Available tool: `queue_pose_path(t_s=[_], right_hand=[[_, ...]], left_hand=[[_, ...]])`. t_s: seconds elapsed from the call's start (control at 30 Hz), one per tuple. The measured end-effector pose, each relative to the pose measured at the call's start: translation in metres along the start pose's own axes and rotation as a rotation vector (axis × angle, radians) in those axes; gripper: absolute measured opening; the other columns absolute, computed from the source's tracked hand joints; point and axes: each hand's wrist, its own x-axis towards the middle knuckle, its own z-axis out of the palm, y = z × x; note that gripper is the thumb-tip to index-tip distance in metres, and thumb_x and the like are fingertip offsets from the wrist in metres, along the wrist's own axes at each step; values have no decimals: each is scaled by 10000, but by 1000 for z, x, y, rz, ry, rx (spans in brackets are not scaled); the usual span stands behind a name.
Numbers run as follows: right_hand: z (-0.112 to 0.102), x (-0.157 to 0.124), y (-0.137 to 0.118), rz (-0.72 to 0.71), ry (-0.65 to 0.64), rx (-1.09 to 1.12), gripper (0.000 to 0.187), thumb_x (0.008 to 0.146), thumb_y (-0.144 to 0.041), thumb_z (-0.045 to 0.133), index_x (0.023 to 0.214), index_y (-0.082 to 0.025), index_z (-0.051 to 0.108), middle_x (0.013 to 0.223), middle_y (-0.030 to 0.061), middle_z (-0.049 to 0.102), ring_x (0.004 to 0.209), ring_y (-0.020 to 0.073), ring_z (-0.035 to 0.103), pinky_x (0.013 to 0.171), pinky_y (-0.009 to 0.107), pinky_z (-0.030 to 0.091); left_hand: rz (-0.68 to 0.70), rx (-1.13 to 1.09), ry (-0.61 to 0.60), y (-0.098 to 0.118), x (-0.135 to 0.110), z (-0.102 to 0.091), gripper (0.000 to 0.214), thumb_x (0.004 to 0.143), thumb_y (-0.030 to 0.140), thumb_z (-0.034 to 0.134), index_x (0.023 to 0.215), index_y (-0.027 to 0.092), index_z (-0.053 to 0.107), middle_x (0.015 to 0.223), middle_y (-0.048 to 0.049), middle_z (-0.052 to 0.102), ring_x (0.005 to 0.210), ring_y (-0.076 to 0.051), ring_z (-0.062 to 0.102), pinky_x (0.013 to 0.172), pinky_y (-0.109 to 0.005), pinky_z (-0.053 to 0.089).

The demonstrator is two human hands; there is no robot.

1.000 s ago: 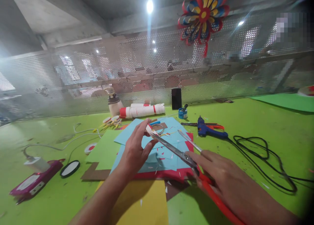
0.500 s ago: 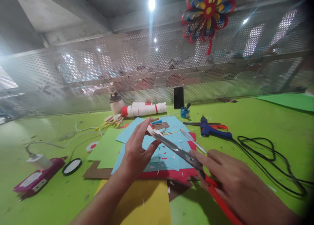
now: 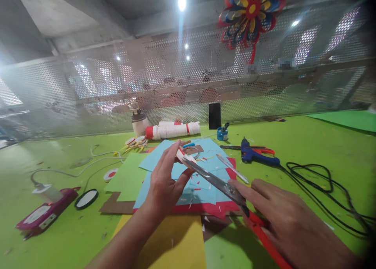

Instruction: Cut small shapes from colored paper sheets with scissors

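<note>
My left hand (image 3: 164, 179) pinches a small white paper piece with a red edge (image 3: 182, 155) between thumb and fingers. In my right hand (image 3: 279, 210) is a pair of scissors (image 3: 217, 183) with red handles, the index finger lying along the pivot. The blade tips meet the paper piece close to my left fingertips; I cannot tell how far the blades are apart. Beneath both hands lie light blue paper sheets (image 3: 205, 190) strewn with red and white scraps. A slim pen-like tool (image 3: 233, 169) rests on the sheets beyond the scissors.
A blue glue gun (image 3: 254, 155) with a black cord lies to the right. On the left are a purple power strip (image 3: 47, 216) and a black-rimmed disc (image 3: 86, 199). Behind the sheets stand a white paper tube (image 3: 176, 131), a spray bottle (image 3: 139, 122), a phone (image 3: 214, 116) and a blue jar (image 3: 222, 134).
The view has shifted very slightly. Both hands, the scissors and the paper piece keep nearly the same positions.
</note>
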Motion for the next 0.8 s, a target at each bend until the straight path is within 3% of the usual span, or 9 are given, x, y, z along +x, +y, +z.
queue_pose_path(t_s=[0.47,0.8], right_hand=[[3,-3,0,11,-12,33,334,922,-226,383,1147,-110,601,889,147,676,770,247,675,618,375,586],[4,-1,-3,22,0,20,329,929,-231,370,1131,-128,609,840,130,670,707,230,657,578,345,566]], left_hand=[[-55,-49,41,1,-6,4,612,820,185,648,1382,194,406,1279,-127,582,1067,-208,620,942,-368,541],[-55,-45,67,0,-7,6,617,817,178,640,1386,205,404,1284,-124,579,1032,-210,638,932,-377,554]])
